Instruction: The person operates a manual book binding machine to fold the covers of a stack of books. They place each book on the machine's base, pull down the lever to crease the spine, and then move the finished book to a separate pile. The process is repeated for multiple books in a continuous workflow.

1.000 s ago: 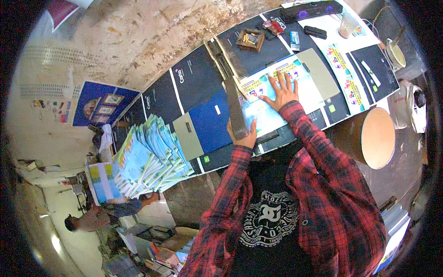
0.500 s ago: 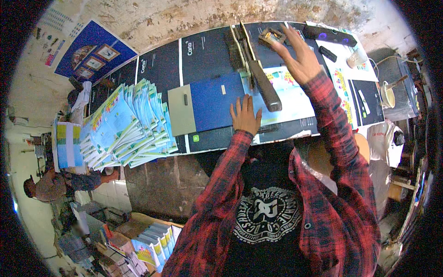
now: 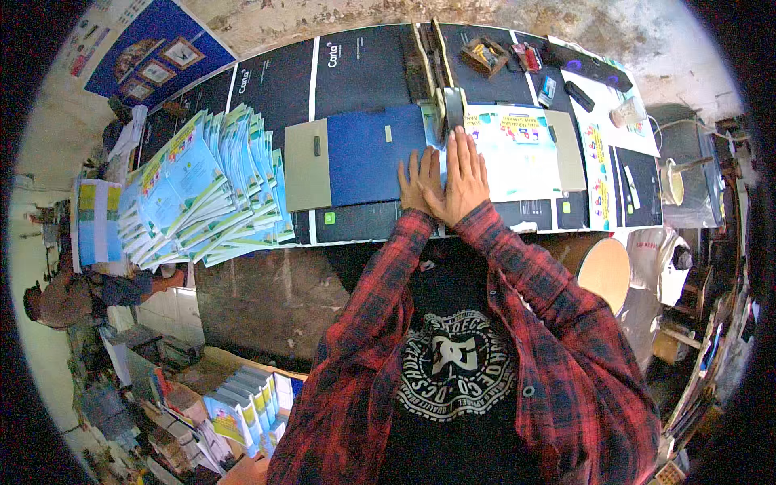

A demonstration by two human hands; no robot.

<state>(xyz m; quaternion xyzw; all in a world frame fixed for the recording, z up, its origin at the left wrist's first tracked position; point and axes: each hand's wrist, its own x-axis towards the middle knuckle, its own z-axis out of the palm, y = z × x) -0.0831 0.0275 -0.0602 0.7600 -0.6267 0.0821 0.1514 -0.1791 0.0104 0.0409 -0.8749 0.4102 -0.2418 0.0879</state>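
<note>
Both hands lie side by side at the near edge of the work on the table. My left hand (image 3: 415, 179) is flat with fingers stretched, at the right edge of a blue folder board (image 3: 360, 162). Overlapping its thumb side, my right hand (image 3: 464, 179) presses flat with fingers extended on light-blue printed sheets (image 3: 517, 166). Just beyond its fingertips stands the head of what looks like a long-arm stapler (image 3: 453, 105), its narrow metal body running to the far edge. Grey-green boards (image 3: 307, 166) show at both ends of the folder and sheets. Neither hand grips anything.
A fanned pile of light-blue booklets (image 3: 218, 182) covers the table's left. At the far right are a small open box (image 3: 485, 56), a black speaker-like bar (image 3: 586, 69) and a cup (image 3: 626, 111). A round stool (image 3: 605, 275) stands below. Another person (image 3: 73, 295) is at far left.
My right hand has come down from the small box at the far right to the sheets beside my left hand. The stapler's long arm no longer reaches over the sheets; it looks raised.
</note>
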